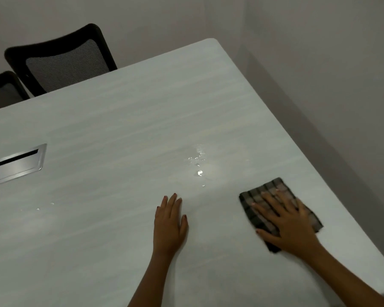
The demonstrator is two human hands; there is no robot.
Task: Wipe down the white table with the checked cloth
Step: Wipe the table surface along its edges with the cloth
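The white table (124,120) fills most of the view. A folded dark checked cloth (267,193) lies flat on it near the right edge. My right hand (288,224) presses down on the cloth with fingers spread, covering its middle. My left hand (170,224) rests flat on the bare tabletop to the left of the cloth, fingers together, holding nothing. A small patch of water drops (198,165) glints on the table just beyond and between the two hands. A few tiny drops (44,206) sit further left.
A metal cable hatch (18,165) is set into the table at the left. Two black mesh-backed chairs (60,60) stand behind the far edge. The table's right edge (333,191) runs close to a grey wall.
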